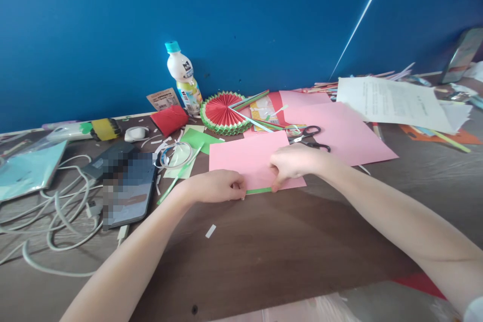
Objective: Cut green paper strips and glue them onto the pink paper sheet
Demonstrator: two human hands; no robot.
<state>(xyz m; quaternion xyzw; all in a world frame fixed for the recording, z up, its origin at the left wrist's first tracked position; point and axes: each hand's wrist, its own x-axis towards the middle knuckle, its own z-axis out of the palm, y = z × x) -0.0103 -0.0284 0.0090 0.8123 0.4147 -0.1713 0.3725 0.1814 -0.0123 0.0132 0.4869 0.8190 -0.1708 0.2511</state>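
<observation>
A pink sheet of paper (pixel 249 156) lies on the brown table, with a thin green strip (pixel 259 191) along its near edge. My left hand (pixel 221 185) is closed at the sheet's near left part, fingertips at the left end of the strip. At the strip's right end my right hand (pixel 289 163) presses with its fingers curled together on the pink sheet. Black-handled scissors (pixel 311 138) rest just behind my right hand, partly over a larger pink sheet (pixel 347 136). A small white paper piece (pixel 210 231) lies nearer to me.
Behind the sheet are a pleated red and green paper fan (pixel 225 113) and a bottle (pixel 184 78). A phone (pixel 132 188), white cables (pixel 58 211) and tape rings (pixel 175 155) are on the left. Printed sheets (pixel 392 103) lie at the back right.
</observation>
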